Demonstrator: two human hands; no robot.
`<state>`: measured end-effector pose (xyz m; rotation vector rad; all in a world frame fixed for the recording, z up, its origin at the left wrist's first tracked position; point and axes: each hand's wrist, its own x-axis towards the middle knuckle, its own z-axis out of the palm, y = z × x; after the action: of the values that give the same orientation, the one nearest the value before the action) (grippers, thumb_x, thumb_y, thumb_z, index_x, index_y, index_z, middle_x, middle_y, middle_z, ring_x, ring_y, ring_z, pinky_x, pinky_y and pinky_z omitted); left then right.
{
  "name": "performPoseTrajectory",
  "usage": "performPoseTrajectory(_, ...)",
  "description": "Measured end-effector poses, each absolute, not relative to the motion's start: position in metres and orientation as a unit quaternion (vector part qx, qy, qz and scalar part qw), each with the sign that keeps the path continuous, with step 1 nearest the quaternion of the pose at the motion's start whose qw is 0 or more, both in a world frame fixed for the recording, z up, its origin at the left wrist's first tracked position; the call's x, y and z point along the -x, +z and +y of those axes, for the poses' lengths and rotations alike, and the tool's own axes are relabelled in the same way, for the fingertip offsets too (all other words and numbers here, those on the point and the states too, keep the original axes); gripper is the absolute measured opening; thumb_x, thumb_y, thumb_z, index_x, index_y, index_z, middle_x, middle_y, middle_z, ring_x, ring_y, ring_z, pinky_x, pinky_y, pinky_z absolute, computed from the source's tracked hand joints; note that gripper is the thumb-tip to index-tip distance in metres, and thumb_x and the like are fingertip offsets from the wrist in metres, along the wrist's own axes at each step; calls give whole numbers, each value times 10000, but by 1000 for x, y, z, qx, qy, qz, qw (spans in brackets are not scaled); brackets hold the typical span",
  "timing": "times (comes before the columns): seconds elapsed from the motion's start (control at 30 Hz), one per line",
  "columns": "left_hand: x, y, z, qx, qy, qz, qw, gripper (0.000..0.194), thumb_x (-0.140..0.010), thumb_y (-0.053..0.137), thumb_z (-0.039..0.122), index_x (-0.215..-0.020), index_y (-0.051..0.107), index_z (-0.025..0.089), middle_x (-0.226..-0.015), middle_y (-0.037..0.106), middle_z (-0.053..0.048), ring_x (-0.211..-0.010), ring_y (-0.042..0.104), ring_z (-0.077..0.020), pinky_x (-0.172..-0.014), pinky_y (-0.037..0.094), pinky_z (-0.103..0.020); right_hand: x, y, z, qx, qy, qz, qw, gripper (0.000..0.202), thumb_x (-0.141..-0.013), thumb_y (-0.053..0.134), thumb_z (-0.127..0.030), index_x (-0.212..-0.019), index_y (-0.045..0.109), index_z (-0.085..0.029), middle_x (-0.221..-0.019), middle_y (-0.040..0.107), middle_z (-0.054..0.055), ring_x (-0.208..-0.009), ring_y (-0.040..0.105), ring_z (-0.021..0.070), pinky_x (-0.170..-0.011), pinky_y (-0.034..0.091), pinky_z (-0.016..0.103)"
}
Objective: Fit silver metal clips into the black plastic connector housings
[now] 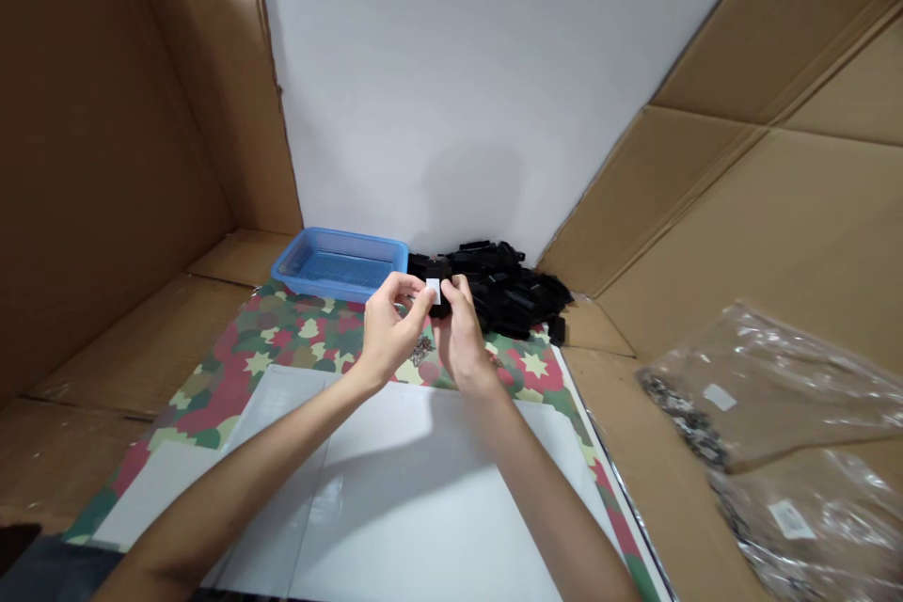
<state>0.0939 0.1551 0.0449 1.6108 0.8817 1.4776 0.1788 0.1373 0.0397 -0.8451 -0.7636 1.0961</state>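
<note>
My two hands meet above the far part of the table. My right hand (462, 334) is closed around a small black plastic piece (438, 269), its thumb along the piece's right side. Against the face of that piece is a small white rectangular label (433, 290). Thumb and fingertips of my left hand (393, 324) pinch at the label's left edge; whether it is stuck down cannot be made out. Just beyond the hands lies a heap of black plastic pieces (518, 293). Small metal parts (421, 351) lie on the patterned cloth, partly hidden behind my hands.
A blue plastic basket (339, 287) stands at the back left. White sheets (423, 489) cover the near part of the camouflage-patterned cloth (289, 329). Clear plastic bags (776, 386) with small metal parts lie at the right. Cardboard walls (762, 198) flank both sides.
</note>
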Motion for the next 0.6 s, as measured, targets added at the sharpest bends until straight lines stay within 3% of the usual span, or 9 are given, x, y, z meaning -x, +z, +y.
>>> performPoseTrajectory(0.2,-90,40,163,-654,566,363,346,174,-764,647,332,-743,548,191,-714,592,7,-670,543,-125,-672,421,-254,-180,37,139,370,499,-310,719,255,-684,598,-407,-742,402,-254,-762,471,-36,-706,482,121,-600,421,224)
performPoseTrajectory(0.37,-85,44,178,-665,550,313,397,239,-772,615,408,-842,593,180,-804,591,-22,-746,538,-147,-715,429,-271,-178,40,140,358,537,-289,707,253,-640,639,-400,-743,459,-256,-775,525,-36,-676,500,122,-580,424,233)
performPoseTrajectory(0.6,-94,39,179,-715,543,273,346,209,-827,551,371,-752,514,179,-727,485,5,-705,464,-136,-687,404,-266,-175,40,139,386,539,-239,709,240,-617,604,-415,-745,485,-251,-781,610,-35,-826,586,159,-652,449,246)
